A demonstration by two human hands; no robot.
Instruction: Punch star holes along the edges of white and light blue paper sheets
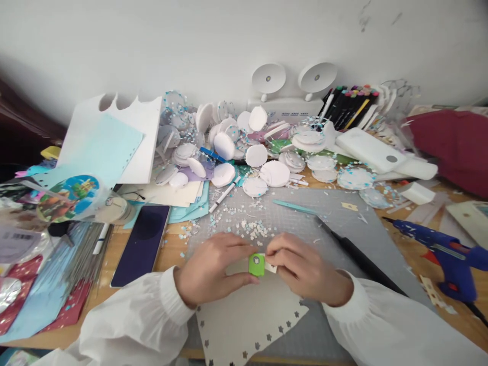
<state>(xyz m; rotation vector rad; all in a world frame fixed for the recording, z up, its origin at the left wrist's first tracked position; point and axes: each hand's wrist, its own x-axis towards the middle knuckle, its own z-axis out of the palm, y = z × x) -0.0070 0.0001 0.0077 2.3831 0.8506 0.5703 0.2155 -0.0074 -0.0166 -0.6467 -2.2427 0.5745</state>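
Note:
My left hand grips a small green craft paper punch between thumb and fingers, its flower-shaped die facing up. Close on its right, my right hand pinches a short piece of cream paper that meets the punch's side. How far the piece goes into the punch I cannot tell. Beneath both hands lies a cream sheet with flower-shaped holes along its edges. Just beyond my fingers, tiny white and blue paper flowers are scattered over the grey cutting mat.
Teal tweezers and a black tool lie on the mat. A blue glue gun sits at right, a phone at left. White discs with beaded wire pile up behind, near black markers and a two-headed lamp.

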